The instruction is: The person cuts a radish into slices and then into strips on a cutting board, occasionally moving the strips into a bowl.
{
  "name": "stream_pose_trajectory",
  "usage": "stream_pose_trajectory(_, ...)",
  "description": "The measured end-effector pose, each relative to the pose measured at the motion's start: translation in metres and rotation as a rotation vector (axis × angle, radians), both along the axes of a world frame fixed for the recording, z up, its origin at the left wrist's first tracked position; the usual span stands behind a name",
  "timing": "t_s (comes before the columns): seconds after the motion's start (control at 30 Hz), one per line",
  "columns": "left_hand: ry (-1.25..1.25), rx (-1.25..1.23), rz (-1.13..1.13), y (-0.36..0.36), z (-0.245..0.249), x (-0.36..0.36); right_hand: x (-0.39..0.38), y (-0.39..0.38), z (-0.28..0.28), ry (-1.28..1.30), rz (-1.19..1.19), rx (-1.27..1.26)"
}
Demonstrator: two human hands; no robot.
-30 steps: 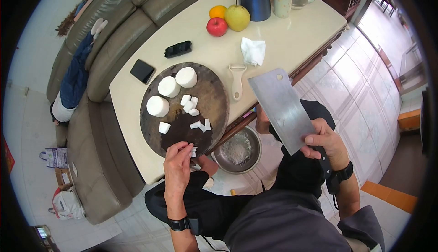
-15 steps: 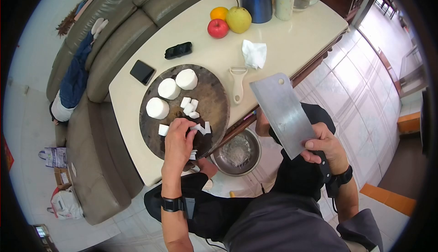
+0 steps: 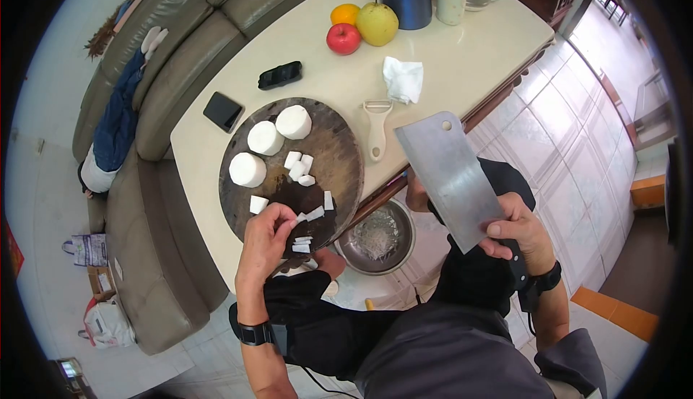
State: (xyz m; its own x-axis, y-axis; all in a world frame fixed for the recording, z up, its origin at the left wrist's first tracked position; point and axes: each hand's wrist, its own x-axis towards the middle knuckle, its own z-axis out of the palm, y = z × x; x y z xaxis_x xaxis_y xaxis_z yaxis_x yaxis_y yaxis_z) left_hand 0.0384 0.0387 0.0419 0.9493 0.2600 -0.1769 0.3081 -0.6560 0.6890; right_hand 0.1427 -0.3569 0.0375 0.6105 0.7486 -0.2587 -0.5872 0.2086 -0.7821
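- Head camera, against half a second before: the left hand (image 3: 266, 244) has drawn back from the middle of the round cutting board (image 3: 343, 146) to its near edge, uncovering the dark wet patch and the white bits it lay over.
- The cleaver (image 3: 447, 175) has barely shifted; the right hand (image 3: 521, 231) keeps it raised off the table, out past the board's right side, blade tilted and flat face to the camera.
- The right hand's fingers are wrapped tight round the cleaver's handle.
- The left hand's fingers are curled, thumb and forefinger tips close together at the end of a white strip (image 3: 314, 214); whether they pinch it or only touch it cannot be told.
- The strip lies on the board just beyond those fingertips, pointing away from the hand.
- A small stack of cut pieces (image 3: 302, 244) sits at the board's near rim, just beside the thumb.
- Further off on the board: a lone cube (image 3: 258, 204), a cluster of chunks (image 3: 299, 168), three thick white rounds (image 3: 265, 137).
- A peeler (image 3: 377, 128) lies on the table just right of the board.
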Motion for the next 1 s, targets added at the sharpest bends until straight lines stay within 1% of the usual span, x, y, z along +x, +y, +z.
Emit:
stream_pose_trajectory(0.03, 0.052, -0.013, -0.011, 0.000, 0.002, -0.002, 0.000, 0.000, 0.000, 0.001, 0.001, 0.001)
stream_pose_trajectory(0.17, 0.078, -0.029, -0.078, 0.006, -0.001, -0.005, 0.001, 0.001, -0.001, -0.020, 0.013, -0.003)
stream_pose_trajectory(0.23, 0.030, 0.116, -0.145, 0.006, 0.004, -0.003, 0.001, 0.001, -0.001, -0.023, 0.015, -0.004)
stream_pose_trajectory(0.27, 0.028, 0.116, -0.143, 0.005, 0.007, -0.002, 0.001, 0.001, -0.001, -0.028, 0.021, -0.012)
stream_pose_trajectory(0.33, -0.041, 0.306, -0.194, 0.004, 0.012, 0.000, 0.000, 0.001, -0.001, -0.032, 0.028, -0.020)
stream_pose_trajectory(0.37, -0.041, 0.306, -0.192, 0.004, 0.011, 0.000, 0.000, 0.001, -0.002, -0.029, 0.025, -0.017)
stream_pose_trajectory(0.43, -0.226, 0.380, -0.272, 0.006, 0.008, 0.000, 0.001, 0.001, -0.002, -0.025, 0.022, -0.014)
stream_pose_trajectory(0.57, -0.250, 0.350, -0.193, -0.006, 0.008, -0.007, 0.000, 0.001, -0.001, -0.034, 0.019, -0.016)
stream_pose_trajectory(0.63, -0.178, 0.085, -0.043, -0.012, 0.004, -0.015, 0.001, 0.000, -0.002, -0.033, 0.016, -0.019)
stream_pose_trajectory(0.67, -0.177, 0.085, -0.043, -0.013, 0.001, -0.016, 0.002, -0.001, -0.004, -0.045, 0.032, -0.014)
stream_pose_trajectory(0.73, -0.132, 0.114, -0.125, -0.012, -0.005, -0.019, 0.002, -0.001, -0.006, -0.056, 0.052, -0.010)
stream_pose_trajectory(0.77, -0.173, 0.159, -0.163, -0.011, -0.007, -0.019, 0.003, -0.001, -0.005, -0.058, 0.056, -0.010)
stream_pose_trajectory(0.87, -0.202, 0.221, -0.194, -0.009, -0.008, -0.017, 0.003, -0.001, -0.005, -0.059, 0.058, -0.012)
stream_pose_trajectory(1.0, -0.233, 0.227, -0.188, -0.010, -0.010, -0.015, 0.002, -0.001, -0.005, -0.055, 0.056, -0.006)
